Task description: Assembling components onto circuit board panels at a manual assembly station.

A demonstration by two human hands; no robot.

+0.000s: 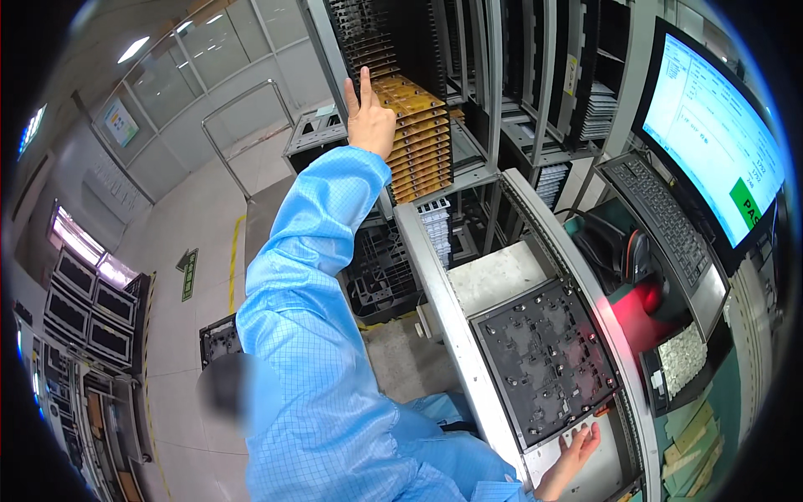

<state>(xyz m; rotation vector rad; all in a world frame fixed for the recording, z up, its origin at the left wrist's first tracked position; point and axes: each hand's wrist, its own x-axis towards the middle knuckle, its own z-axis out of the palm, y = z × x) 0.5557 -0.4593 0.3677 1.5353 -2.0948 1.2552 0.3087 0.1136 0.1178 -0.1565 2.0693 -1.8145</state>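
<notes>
My left hand (371, 125) is raised at the rack, in front of a stack of orange-brown flat trays (421, 142). Two of its fingers stretch upward and apart; the others look bent and are partly hidden. I see nothing held in it, and whether it touches a tray I cannot tell. Low on the right, my right hand (573, 456) is open with fingers spread. It lies just by the near edge of a black fixture plate (548, 360) studded with small metal parts, which rests on the conveyor. Blue checked sleeves cover both arms.
On the right stand a lit monitor (711, 134), a keyboard (657, 217) and a black handheld scanner (631, 251) beside a red glow. A container of pale small pieces (682, 360) sits below. The conveyor rail (443, 318) runs between me and the rack post (498, 84).
</notes>
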